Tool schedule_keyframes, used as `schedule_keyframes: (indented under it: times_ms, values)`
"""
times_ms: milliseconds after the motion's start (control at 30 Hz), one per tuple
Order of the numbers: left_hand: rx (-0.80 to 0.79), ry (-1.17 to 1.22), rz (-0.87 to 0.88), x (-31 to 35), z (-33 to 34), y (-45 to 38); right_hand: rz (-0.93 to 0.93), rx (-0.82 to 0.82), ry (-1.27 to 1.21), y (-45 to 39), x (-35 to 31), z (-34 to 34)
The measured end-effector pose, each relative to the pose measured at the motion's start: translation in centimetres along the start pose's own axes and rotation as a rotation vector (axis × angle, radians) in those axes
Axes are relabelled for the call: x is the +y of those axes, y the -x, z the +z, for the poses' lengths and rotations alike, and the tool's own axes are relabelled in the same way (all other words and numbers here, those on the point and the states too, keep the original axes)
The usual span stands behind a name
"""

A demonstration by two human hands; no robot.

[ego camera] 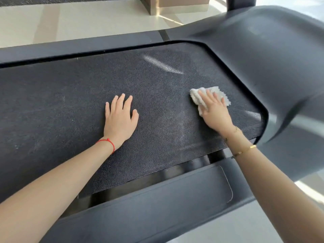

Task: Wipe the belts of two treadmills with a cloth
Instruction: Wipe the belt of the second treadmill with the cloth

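Note:
A dark textured treadmill belt (70, 111) fills the middle of the view, running left to right. My left hand (120, 118) lies flat on the belt near its centre, fingers straight and spread. My right hand (214, 112) presses a white crumpled cloth (196, 96) onto the belt near its right end, fingers straight on top of the cloth. Part of the cloth shows beyond my fingertips and part is hidden under my palm. Faint pale streaks mark the belt around the cloth.
The treadmill's dark motor cover (263, 58) curves around the belt's right end. Side rails run along the far edge (78, 48) and the near edge (157, 199). Beyond lies pale tiled floor (70, 20) with a beige box-like base (175, 4).

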State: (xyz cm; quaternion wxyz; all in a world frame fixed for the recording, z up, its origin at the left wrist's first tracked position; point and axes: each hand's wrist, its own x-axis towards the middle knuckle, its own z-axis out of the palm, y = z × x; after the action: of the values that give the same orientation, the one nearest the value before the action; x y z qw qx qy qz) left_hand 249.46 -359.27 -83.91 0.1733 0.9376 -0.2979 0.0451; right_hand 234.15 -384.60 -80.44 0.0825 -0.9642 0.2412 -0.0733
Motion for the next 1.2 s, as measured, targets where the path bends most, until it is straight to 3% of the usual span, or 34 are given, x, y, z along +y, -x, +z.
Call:
schedule_keyframes:
  times_ms: [100, 200, 300, 400, 467, 667, 800, 967, 1200]
  values:
    - [0.000, 0.008, -0.003, 0.1, 0.0, 0.0, 0.039, -0.010, 0.055, 0.3, -1.9, 0.6]
    - [0.012, 0.023, -0.025, 0.4, -0.1, -0.2, -0.229, -0.068, 0.098, 3.3, -5.9, 1.0]
    - [0.039, 0.011, -0.054, 1.1, 0.0, -0.8, -0.441, -0.107, -0.011, 7.5, -9.4, 0.9]
    - [0.052, 0.021, -0.042, 2.0, 0.1, -1.7, -0.503, -0.234, -0.103, 10.9, -9.8, 1.4]
    - [0.028, 0.025, -0.007, 2.4, 0.1, -2.5, -0.464, -0.241, -0.142, 10.7, -7.9, 1.1]
    - [-0.058, 0.016, 0.070, 3.4, 0.7, -4.4, -0.164, -0.017, -0.051, 3.5, 0.3, 0.5]
    - [-0.071, -0.010, 0.089, 4.0, 1.6, -5.7, 0.055, -0.004, 0.013, -2.7, 3.7, 1.1]
    - [-0.098, -0.028, 0.058, 4.4, 2.6, -7.8, 0.162, 0.081, 0.058, -9.8, 5.5, 1.1]
    - [-0.074, -0.043, 0.042, 5.0, 3.4, -8.8, 0.132, 0.025, 0.044, -19.5, 4.5, 2.0]
